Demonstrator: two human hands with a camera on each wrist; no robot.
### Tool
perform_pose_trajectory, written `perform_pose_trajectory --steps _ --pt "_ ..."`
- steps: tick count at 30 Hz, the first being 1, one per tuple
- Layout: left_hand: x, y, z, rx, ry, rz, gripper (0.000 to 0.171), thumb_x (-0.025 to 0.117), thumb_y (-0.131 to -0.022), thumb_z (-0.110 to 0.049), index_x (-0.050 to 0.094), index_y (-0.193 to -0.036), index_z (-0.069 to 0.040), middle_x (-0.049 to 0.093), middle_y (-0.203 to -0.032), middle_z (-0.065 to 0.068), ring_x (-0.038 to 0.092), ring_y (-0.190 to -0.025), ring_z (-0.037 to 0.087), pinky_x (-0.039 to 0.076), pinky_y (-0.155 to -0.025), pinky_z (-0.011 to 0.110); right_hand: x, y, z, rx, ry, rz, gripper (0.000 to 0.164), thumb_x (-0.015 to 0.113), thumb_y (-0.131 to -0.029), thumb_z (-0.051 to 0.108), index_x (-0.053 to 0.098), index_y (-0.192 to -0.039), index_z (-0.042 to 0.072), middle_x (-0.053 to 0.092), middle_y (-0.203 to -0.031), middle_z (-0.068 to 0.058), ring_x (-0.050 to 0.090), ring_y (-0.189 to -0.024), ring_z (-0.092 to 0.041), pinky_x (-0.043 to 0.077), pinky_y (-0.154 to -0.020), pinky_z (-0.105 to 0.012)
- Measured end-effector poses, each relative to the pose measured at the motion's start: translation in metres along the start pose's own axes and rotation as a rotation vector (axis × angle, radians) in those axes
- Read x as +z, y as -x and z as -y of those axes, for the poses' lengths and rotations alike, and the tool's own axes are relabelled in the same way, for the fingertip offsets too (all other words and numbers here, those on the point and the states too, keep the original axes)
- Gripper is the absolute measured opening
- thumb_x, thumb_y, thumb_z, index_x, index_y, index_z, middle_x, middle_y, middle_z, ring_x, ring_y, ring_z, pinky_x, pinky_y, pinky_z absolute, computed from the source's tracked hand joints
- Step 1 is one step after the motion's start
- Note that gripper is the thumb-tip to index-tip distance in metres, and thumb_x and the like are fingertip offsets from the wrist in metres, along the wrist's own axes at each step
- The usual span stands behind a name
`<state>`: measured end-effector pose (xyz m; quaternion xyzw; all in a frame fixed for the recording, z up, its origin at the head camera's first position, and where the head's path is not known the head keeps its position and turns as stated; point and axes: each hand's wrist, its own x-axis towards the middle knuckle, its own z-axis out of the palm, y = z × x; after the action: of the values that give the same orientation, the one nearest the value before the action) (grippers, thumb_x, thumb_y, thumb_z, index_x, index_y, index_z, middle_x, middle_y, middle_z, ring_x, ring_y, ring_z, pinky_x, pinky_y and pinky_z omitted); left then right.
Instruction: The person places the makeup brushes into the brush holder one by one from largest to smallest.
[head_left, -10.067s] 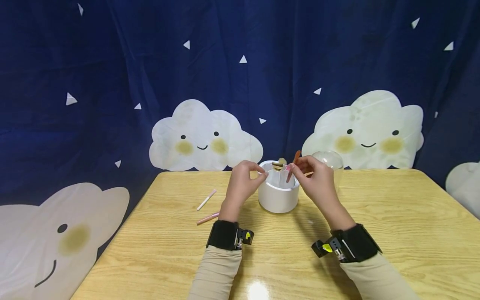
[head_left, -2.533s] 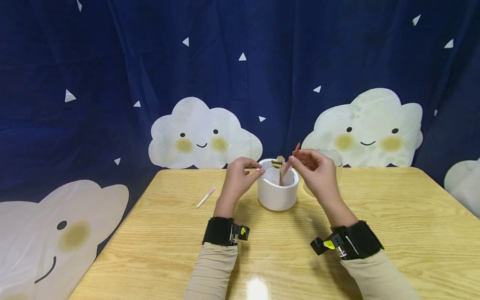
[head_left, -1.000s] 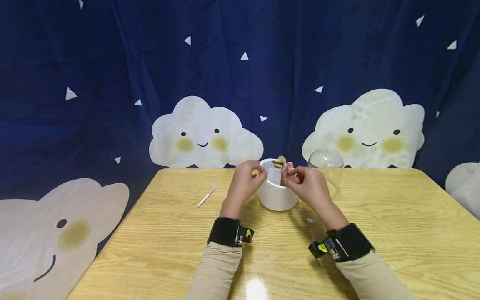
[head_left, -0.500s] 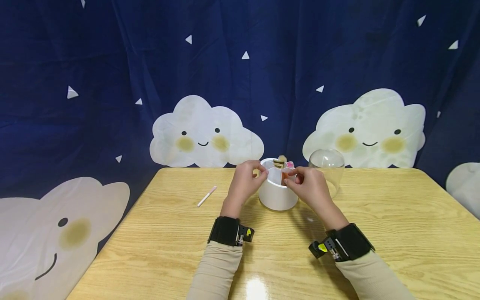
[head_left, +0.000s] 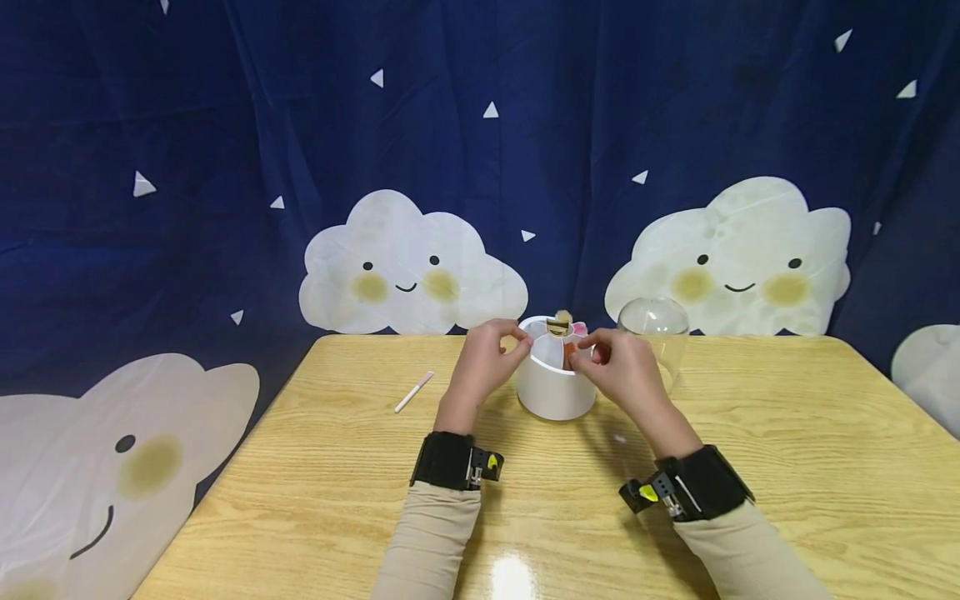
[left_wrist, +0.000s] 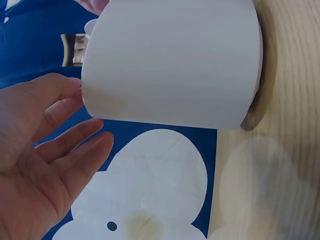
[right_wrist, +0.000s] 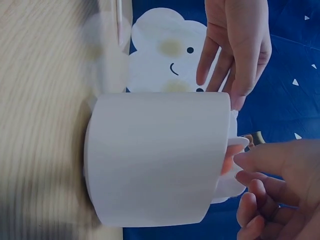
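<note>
A white round holder [head_left: 557, 393] stands on the table, with inner dividers and a gold-coloured piece [head_left: 558, 326] at its middle. My left hand [head_left: 483, 360] pinches its left rim between thumb and index finger; in the left wrist view the other fingers [left_wrist: 90, 160] stretch out beside its wall. My right hand [head_left: 624, 367] is at the holder's right front rim, thumb and index finger together on the upper end of an orange-brown stick [head_left: 568, 353]. That stick sits down in a front compartment, mostly hidden. A pink piece [head_left: 580, 329] shows at the back right.
A clear dome cover [head_left: 654, 321] stands behind my right hand. A thin white stick with a pink end [head_left: 413, 392] lies on the table [head_left: 360, 500] to the left. A blue cloud-print curtain [head_left: 480, 167] hangs beyond the table's back edge.
The pink stick near my left wrist has gone from the table. My right hand has lowered the orange-brown stick into the holder, then stayed almost still. My left hand keeps to the rim.
</note>
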<state>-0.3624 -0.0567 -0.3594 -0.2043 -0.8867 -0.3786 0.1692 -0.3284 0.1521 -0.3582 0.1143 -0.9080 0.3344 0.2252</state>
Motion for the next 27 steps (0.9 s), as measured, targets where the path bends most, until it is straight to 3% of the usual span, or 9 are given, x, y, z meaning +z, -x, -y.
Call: perform_pose_trajectory --steps 18,27 --pt "-0.0074 0.0014 -0.0045 -0.057 -0.074 0.033 0.019 0.072 -0.095 -0.023 0.076 -0.109 -0.012 0.072 -0.121 0.005 0.066 -0.109 0.024 0.055 -0.092 0.039 -0.0053 -0.0003 0.0 0.009 0.001 -0.025 0.011 0.072 -0.085 0.009 0.073 -0.089 -0.001 0.056 -0.068 -0.005 0.049 -0.065 -0.02 0.037 -0.057 -0.029" --pt "-0.0089 0.0011 -0.0052 -0.03 -0.096 0.054 0.028 0.077 -0.091 -0.028 0.075 -0.112 -0.01 0.072 -0.118 0.007 0.066 -0.112 0.026 0.054 -0.093 0.04 -0.0061 -0.0004 -0.0003 0.011 -0.001 -0.02 0.009 0.07 -0.085 0.006 0.073 -0.089 -0.001 0.057 -0.069 -0.006 0.05 -0.066 -0.021 0.038 -0.057 -0.029"
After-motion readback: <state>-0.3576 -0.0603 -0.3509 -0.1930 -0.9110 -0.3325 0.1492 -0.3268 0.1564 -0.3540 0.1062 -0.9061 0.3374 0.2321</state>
